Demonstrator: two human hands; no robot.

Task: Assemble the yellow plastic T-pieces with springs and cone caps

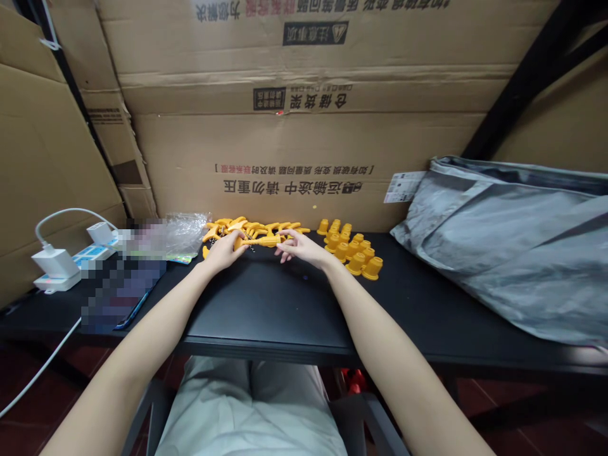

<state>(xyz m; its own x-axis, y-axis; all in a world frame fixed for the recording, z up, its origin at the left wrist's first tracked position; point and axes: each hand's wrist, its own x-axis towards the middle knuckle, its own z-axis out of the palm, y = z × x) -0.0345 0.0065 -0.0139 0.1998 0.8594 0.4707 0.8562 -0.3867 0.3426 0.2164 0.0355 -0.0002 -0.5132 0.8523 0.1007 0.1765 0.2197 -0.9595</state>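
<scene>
Above the middle of the black table [266, 304], my left hand [227, 252] is closed on one end of a slim yellow plastic piece [259, 241] that lies level. At its wider right end, my right hand [304, 247] pinches with thumb and forefinger, the other fingers curled below. Just behind both hands is a pile of curved yellow plastic parts [285, 227], some with small dark chains attached. To the right of my right hand stand several yellow cup-shaped pieces [372, 268], grouped in slanting rows.
On the left are a power strip [90, 256] with a white charger [56, 262], a phone [137, 304] and a clear plastic bag [185, 231]. A grey bag [494, 247] occupies the right side. Cardboard [294, 139] walls the back.
</scene>
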